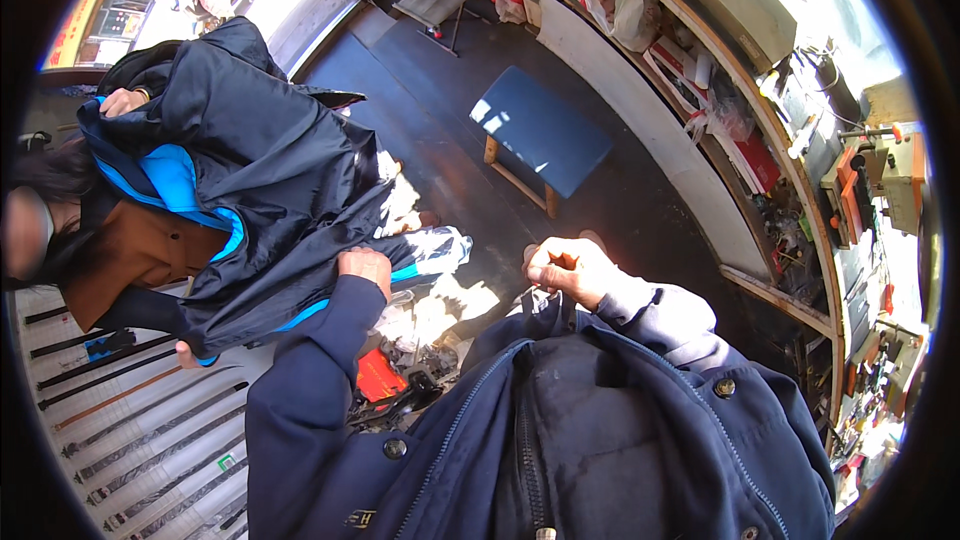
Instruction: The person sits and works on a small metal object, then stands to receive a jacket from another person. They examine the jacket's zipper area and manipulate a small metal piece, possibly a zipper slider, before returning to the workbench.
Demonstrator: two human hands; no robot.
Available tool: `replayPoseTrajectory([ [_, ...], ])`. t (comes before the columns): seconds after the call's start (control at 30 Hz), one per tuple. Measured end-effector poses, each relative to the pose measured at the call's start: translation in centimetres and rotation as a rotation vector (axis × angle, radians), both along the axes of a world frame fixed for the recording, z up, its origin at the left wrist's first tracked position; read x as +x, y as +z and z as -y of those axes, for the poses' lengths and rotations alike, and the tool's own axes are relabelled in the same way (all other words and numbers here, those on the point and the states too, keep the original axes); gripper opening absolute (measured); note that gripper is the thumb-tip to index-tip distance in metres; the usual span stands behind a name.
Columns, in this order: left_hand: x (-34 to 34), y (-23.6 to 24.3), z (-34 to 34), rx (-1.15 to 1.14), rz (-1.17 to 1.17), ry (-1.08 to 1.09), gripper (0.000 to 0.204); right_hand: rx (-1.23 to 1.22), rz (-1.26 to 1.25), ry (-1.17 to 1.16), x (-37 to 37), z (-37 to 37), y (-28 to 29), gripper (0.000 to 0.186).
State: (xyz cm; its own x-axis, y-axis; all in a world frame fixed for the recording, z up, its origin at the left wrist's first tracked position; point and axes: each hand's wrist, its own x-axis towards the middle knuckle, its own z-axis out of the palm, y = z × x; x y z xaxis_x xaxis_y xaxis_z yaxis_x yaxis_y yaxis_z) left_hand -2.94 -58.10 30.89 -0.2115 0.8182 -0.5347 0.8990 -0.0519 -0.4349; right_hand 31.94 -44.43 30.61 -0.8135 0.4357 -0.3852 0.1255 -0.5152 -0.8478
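Observation:
A large black jacket (290, 155) with bright blue lining is spread out at the left. My left hand (366, 267) is closed on its near edge, beside a blue strip of trim. Another person in a brown garment holds the same jacket, one hand (124, 102) at its upper left edge and the fingers of the other below it. In front of my dark zipped coat (420, 440), my right hand (574, 270) is closed with thumb and fingers together. Whatever lies between those fingers is too small to tell.
A blue-topped stool (548, 130) stands ahead on the dark floor, with a folding stool (434, 0) farther back. Shelves crowded with bags and boxes curve along the right. Belts (150, 430) hang or lie in rows at lower left, near a red pouch (380, 376).

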Motion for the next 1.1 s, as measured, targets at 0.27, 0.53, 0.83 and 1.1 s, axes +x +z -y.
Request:
replayPoseTrajectory([
  [0.27,7.7,9.7,0.2,0.732,1.07,0.436,0.015,0.038,0.024,-0.105,-1.9,-1.1,-2.8,0.029],
  [0.53,12.3,12.9,2.7,1.036,1.657,0.56,0.017,-0.494,-0.172,-0.103,-2.3,-1.5,-3.0,0.026],
  [0.83,13.7,11.9,0.8,0.912,1.366,0.223,0.021,-0.68,-0.66,0.046,-2.2,-1.6,3.0,0.023],
  [1.1,16.7,11.7,-2.1,0.994,1.176,0.182,0.023,-0.212,-0.072,0.092,-0.9,-6.7,6.3,0.023],
])
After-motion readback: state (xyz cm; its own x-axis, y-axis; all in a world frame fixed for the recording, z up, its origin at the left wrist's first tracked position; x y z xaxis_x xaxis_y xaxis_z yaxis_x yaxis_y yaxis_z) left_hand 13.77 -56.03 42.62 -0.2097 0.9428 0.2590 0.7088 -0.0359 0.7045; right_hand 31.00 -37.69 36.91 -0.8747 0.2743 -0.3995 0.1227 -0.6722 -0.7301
